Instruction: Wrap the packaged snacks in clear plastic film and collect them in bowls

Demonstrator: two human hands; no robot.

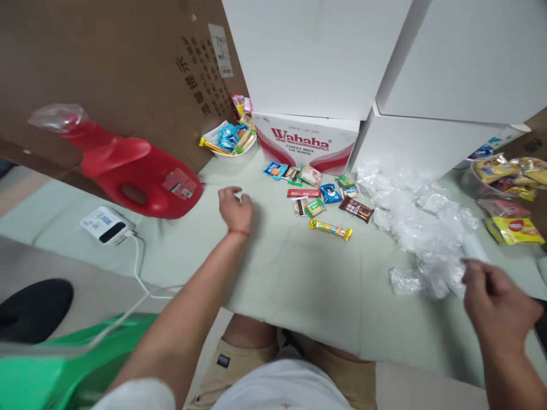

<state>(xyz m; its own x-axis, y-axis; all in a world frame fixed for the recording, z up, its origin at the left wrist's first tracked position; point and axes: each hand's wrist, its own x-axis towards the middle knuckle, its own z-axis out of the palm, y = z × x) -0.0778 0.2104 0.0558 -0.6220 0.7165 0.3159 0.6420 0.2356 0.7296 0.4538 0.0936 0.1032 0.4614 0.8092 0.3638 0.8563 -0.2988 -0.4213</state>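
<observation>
My left hand (236, 210) hovers at or just over the pale green cloth, left of a loose group of wrapped snacks. Its fingers are loosely bent and apart, with nothing seen in them. The snacks include a yellow-wrapped bar (330, 229), a brown cocoa packet (356, 209), a red stick packet (303, 193) and a blue packet (330, 193). On the right, my right hand (498, 302) is closed in a pinch beside a heap of crumpled clear plastic bags (414, 219). Whatever its fingertips hold cannot be made out.
A red jug (141, 176) and a white device (106, 224) with a cable stand left. Behind are a snack-filled white bowl (237, 158), a Wahaha carton (305, 142) and white boxes (316, 51). Yellow snack packets (515, 229) lie far right. A green bag (85, 364) is below left.
</observation>
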